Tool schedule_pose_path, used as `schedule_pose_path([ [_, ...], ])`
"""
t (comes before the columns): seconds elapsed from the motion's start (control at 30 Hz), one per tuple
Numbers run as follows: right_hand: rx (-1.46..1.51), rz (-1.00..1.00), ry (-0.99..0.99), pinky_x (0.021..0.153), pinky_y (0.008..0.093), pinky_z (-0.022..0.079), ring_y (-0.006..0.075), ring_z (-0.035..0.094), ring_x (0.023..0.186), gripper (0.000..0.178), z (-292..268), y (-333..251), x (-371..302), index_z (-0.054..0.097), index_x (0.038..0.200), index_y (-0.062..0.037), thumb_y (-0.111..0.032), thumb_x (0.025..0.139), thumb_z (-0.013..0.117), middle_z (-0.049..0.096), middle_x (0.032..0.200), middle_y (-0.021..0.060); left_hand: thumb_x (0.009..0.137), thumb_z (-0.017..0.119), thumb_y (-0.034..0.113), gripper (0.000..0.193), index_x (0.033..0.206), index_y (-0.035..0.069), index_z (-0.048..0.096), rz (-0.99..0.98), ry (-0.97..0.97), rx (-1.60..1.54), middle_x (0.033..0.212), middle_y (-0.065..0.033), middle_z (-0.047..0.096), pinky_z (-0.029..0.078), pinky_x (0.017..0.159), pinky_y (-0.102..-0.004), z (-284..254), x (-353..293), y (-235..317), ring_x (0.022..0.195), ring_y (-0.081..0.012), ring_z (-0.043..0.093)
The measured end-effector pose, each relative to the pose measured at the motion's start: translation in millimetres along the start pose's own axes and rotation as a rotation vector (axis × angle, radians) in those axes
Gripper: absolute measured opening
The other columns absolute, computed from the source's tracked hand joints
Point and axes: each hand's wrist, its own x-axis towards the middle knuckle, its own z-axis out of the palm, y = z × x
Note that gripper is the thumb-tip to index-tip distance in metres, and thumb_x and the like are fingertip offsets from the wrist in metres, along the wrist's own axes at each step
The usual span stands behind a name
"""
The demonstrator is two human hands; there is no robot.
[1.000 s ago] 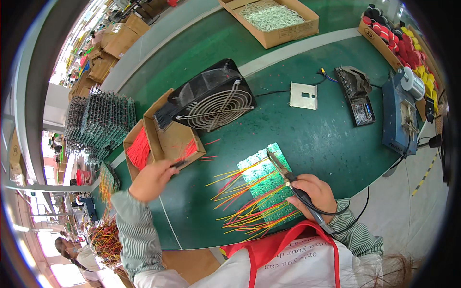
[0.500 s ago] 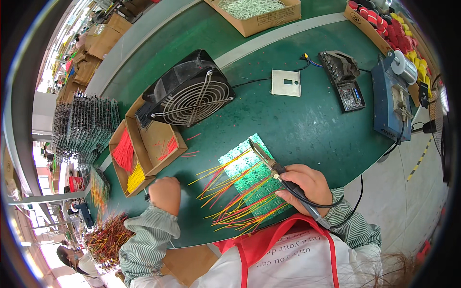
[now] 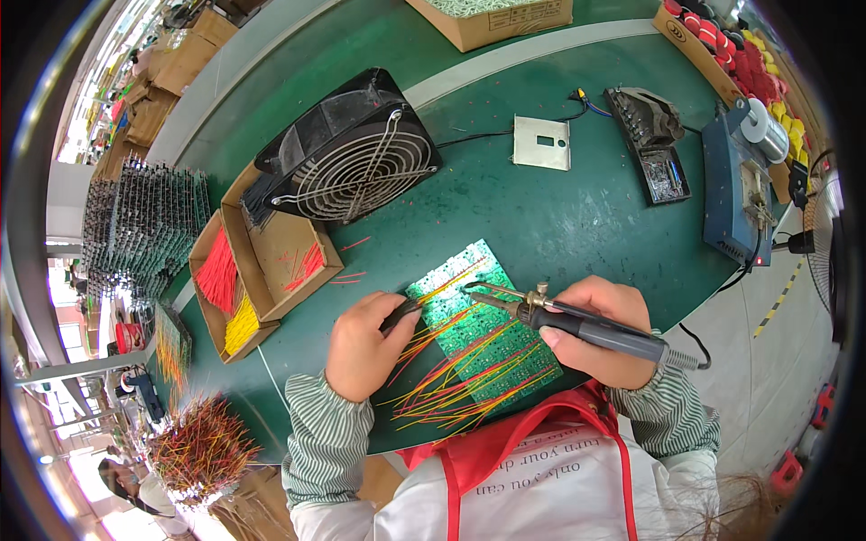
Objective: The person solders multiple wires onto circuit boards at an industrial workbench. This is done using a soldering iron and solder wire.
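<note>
My right hand (image 3: 603,326) is closed round the dark handle of a soldering iron (image 3: 586,332), which has a slim guide tube clamped along it. The iron's tip end reaches over the upper part of a green circuit board panel (image 3: 505,361). Rows of red and yellow wires (image 3: 451,383) run from the panel toward the lower left. At the panel's upper left edge, my left hand (image 3: 365,343) pinches a short dark piece (image 3: 400,316), whose exact kind I cannot make out. Its fingers are close to the ends of the upper wires.
A black fan (image 3: 361,162) stands beyond the panel. Cardboard boxes (image 3: 287,302) at left hold red, yellow and black wires. At right are a blue soldering station (image 3: 732,194) with a solder spool (image 3: 763,131) and a black tray (image 3: 666,180). A wire bundle (image 3: 203,446) lies lower left.
My left hand has moved right from beside the wire boxes to the panel's edge. My right hand has shifted up and right, and the iron now lies flatter, its tip lower on the panel.
</note>
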Motion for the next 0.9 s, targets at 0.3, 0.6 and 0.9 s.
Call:
schedule_pose_path([
  [0.3,0.063,0.145,-0.047,0.055,0.0242,0.047,0.0084,0.06,0.06,0.02,27.4,5.2,21.9,0.058,0.084,-0.0011,-0.012,0.074,0.072,0.064,0.068,0.0057,0.077,0.067,0.012,0.016,0.084,-0.002,0.062,-0.06,-0.074,-0.057,0.075,-0.0155,0.06,0.045,0.059,-0.0362,4.7,8.9,-18.0,0.064,-0.0301,0.058],
  [0.6,0.052,0.216,-0.079,0.056,0.0245,0.047,0.0088,0.06,0.061,0.02,30.5,5.8,30.1,0.058,0.084,-0.0012,-0.012,0.075,0.071,0.063,0.068,0.0061,0.077,0.068,0.011,0.016,0.084,-0.002,0.062,-0.049,-0.078,-0.122,0.074,-0.0146,0.06,0.046,0.059,-0.0352,4.8,11.7,-23.5,0.064,-0.0282,0.058],
  [0.9,0.045,0.229,-0.07,0.055,0.0247,0.047,0.0084,0.059,0.06,0.02,32.5,11.2,31.0,0.058,0.084,-0.0013,-0.012,0.074,0.072,0.063,0.068,0.0058,0.077,0.067,0.011,0.016,0.085,-0.002,0.062,-0.043,-0.091,-0.138,0.074,-0.0143,0.059,0.046,0.058,-0.0348,6.4,13.2,-24.4,0.063,-0.0279,0.058],
])
